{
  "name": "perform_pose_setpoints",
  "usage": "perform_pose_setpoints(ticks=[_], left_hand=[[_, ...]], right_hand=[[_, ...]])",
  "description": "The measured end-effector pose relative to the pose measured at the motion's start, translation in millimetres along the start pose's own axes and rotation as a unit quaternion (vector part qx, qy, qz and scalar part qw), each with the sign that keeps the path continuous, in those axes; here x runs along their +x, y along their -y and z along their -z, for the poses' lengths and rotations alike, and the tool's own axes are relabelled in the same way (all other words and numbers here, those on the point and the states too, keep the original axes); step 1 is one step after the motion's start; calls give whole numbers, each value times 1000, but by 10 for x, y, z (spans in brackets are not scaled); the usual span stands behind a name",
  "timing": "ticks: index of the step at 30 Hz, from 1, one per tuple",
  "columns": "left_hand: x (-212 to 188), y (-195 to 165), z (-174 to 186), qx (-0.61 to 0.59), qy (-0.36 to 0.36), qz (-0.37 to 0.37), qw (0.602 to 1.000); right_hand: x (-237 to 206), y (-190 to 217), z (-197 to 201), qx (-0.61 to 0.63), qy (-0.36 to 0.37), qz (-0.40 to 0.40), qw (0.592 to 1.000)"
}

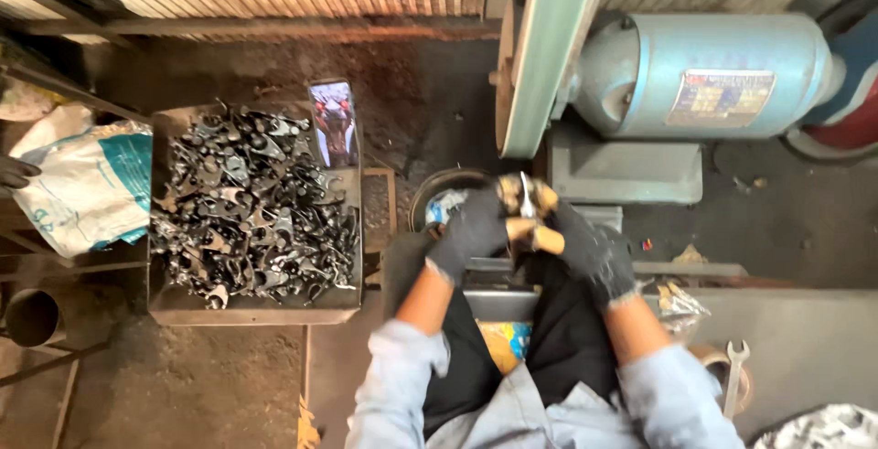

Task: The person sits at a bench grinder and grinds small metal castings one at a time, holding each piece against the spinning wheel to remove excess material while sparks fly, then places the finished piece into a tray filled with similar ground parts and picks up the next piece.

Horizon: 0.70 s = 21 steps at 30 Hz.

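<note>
Left hand and right hand, gloved, pinch 1 small metal part | tray of forgings at left

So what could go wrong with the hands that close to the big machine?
1. Both gloved hands, left hand and right hand, press a small metal piece together just below the green wheel guard of the blue motor; a slip could hurt the fingers.
2. The piece is small, so it might fly out of the grip.
3. The tray is heaped with loose metal parts; a bump could spill them.
</note>
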State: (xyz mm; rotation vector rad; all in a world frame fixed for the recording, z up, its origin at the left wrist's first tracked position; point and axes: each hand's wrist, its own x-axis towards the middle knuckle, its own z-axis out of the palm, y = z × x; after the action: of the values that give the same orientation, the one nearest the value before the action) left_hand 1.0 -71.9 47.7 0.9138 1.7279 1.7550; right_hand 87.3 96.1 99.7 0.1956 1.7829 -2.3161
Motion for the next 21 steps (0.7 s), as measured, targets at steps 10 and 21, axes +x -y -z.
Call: perform_pose_setpoints(ticks=[10,21], left_hand=[[417,927,57,-178,-84,179,964],[-188,-382,-169,333,-167,-50,927]], right_hand=[[607,-573,64,-1,-219,-82,972],[45,60,-332,9,-105,-27,994]])
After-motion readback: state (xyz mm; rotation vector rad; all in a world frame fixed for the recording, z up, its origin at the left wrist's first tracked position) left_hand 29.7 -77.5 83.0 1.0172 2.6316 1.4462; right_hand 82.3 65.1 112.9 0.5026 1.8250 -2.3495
